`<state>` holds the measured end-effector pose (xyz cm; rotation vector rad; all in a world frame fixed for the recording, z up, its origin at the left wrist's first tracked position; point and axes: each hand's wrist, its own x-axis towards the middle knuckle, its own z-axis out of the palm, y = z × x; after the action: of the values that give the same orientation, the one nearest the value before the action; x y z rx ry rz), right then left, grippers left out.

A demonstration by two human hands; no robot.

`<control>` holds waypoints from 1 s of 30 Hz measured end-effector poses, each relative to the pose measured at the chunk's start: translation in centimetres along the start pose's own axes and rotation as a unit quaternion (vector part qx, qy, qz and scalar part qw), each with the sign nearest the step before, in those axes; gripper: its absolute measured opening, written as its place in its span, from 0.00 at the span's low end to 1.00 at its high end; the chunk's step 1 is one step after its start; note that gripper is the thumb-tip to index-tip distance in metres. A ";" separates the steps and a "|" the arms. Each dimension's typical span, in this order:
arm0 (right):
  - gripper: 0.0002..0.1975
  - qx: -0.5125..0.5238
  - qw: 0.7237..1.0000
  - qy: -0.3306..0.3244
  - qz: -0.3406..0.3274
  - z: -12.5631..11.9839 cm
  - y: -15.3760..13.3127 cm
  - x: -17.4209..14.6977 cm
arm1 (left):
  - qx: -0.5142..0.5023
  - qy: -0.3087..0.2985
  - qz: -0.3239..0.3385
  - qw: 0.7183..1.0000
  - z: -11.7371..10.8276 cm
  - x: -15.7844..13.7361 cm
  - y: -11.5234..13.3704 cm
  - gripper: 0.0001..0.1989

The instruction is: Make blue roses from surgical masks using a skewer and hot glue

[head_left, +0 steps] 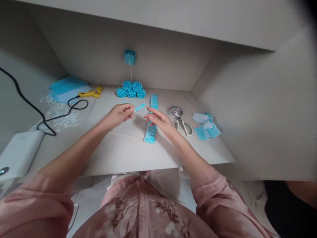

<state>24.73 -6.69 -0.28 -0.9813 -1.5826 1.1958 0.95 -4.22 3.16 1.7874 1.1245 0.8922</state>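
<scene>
Left hand (120, 114): fingers pressed together, pinching a small rolled strip of blue fabric (139, 107), whose pointed tip juts right.
Right hand (158, 121): fingers loosely spread and holding nothing, its fingertips just beside the tip of the rolled strip, over the middle of the worktop (116, 152).
Folded band (152, 120): long, pleated blue fabric lying under the right hand, running near to far.
Skewer (126, 136): thin pale wooden stick, lying flat and meeting the near end of the folded band.
Rosettes (131, 90): cluster of spiral-rolled blue fabric flowers at the far edge.
Mounted flower (129, 57): blue bloom on an upright stick, behind the rosettes.
Scissors (180, 120): metal blades with pale looped handles, right of the band.
Offcuts (205, 127): flat blue and white scraps, far right.
Glue gun (91, 93): yellow, with a black cord, far left.
Mask stack (65, 87): soft blue sheets, beside the glue gun.
</scene>
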 end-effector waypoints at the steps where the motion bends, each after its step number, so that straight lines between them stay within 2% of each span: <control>1: 0.28 0.044 0.999 -0.009 0.021 0.2 0.1 0.8 | 0.004 -0.005 0.004 1.000 0.3 0.3 -0.2 0.12; 3: 0.29 0.095 0.994 -0.021 0.043 0.3 0.3 1.9 | 0.024 -0.004 0.003 1.000 0.7 0.5 -0.8 0.14; 6: 0.26 0.093 0.994 -0.042 0.039 0.2 0.8 3.1 | 0.035 -0.005 -0.014 0.999 1.2 0.5 -1.9 0.14; 9: 0.20 0.032 0.999 -0.035 0.007 0.1 1.6 3.5 | 0.026 -0.016 -0.014 0.999 1.7 0.1 -2.5 0.16; 12: 0.15 -0.053 0.998 0.013 -0.037 0.2 2.3 3.0 | 0.052 -0.006 0.024 0.998 2.3 -0.4 -2.9 0.19; 17: 0.09 -0.186 0.976 0.037 -0.105 0.2 2.2 1.2 | 0.137 0.033 0.044 0.989 3.0 -1.2 -3.4 0.17; 20: 0.10 -0.223 0.965 0.049 -0.132 0.3 2.0 0.7 | 0.177 0.037 0.048 0.982 3.1 -1.4 -3.1 0.16; 24: 0.13 -0.185 0.974 0.050 -0.124 0.4 2.1 0.8 | 0.210 0.042 0.068 0.975 3.1 -1.6 -2.5 0.15; 27: 0.20 -0.120 0.988 0.049 -0.089 0.4 2.4 1.0 | 0.232 0.055 0.066 0.969 3.1 -1.7 -2.1 0.14; 30: 0.20 -0.080 0.994 0.057 -0.052 0.5 2.6 1.1 | 0.244 0.062 0.048 0.967 3.2 -1.7 -1.9 0.14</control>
<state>24.11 -5.25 -2.67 -1.0368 -1.6363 0.9383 2.50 -6.17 -0.05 2.2236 1.4408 0.8415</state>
